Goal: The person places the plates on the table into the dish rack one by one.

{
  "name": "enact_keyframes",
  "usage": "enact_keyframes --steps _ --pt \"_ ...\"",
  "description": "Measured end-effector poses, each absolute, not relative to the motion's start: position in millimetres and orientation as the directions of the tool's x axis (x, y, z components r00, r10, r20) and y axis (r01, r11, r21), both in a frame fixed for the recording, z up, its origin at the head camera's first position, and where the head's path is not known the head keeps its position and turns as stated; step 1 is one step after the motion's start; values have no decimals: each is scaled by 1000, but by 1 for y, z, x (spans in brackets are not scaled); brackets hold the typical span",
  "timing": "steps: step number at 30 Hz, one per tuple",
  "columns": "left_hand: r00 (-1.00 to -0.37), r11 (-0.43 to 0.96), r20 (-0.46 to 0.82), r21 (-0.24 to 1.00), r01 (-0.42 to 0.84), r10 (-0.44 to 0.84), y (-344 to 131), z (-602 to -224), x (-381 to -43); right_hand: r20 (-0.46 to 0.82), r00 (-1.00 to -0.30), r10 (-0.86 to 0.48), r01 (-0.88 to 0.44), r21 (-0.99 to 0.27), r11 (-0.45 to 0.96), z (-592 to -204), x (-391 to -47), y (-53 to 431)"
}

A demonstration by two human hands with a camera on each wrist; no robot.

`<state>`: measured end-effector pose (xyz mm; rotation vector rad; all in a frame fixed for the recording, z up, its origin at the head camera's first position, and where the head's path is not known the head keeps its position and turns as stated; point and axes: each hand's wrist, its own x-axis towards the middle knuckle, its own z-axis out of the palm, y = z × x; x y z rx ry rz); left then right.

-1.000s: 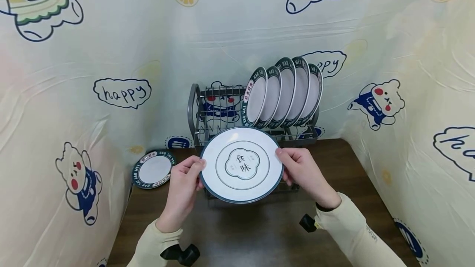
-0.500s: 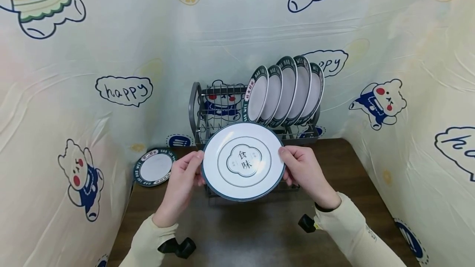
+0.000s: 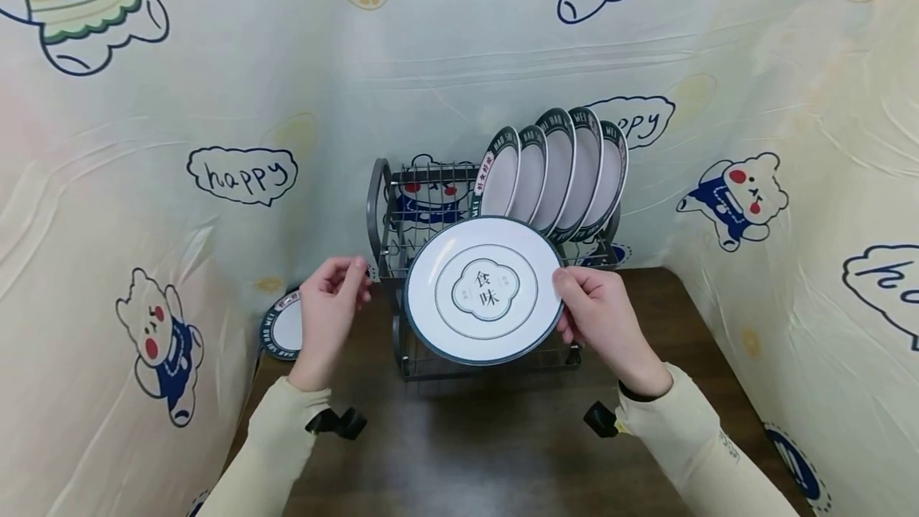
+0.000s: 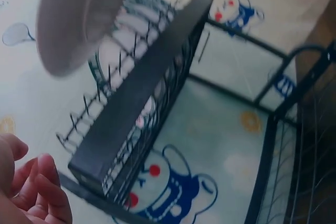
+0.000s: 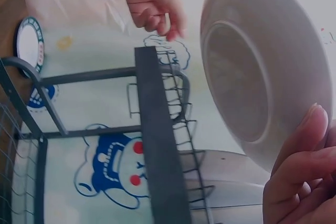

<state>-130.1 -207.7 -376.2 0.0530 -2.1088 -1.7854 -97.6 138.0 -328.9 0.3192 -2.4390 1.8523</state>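
My right hand (image 3: 601, 311) grips a round white plate (image 3: 483, 324) by its right rim, thumb on the upper face. That face has a thin dark edge and printed characters in the middle. In the right wrist view its plain underside (image 5: 236, 82) shows a raised ring. The plate is held up in front of the dish rack (image 3: 373, 210), overlapping its lower front. Left of the plate and apart from it, my left hand (image 3: 329, 305) is raised with loosely curled fingers, holding nothing. It partly covers a green-rimmed plate (image 3: 280, 333) lying at the table's back left.
Several green-rimmed plates (image 3: 498, 182) stand on edge in the right part of the rack's upper tier. The left part of that tier shows bare wire slots. A patterned curtain (image 3: 287, 54) surrounds the brown table (image 3: 467, 453) at the back and sides.
My left hand has let go of the plate and moved up and left, over the plate on the table. My right hand has shifted the held plate slightly up and to the right.
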Motion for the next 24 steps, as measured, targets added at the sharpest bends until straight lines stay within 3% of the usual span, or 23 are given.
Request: enact_keyframes --steps 12,24 --pt "-923 333 260 929 159 -283 -214 -389 -170 259 -964 -60 -265 -918 294 -297 -107 142" --pt "-889 484 380 846 223 -255 -208 -390 -177 336 -940 -56 -334 -877 345 -263 -133 138"
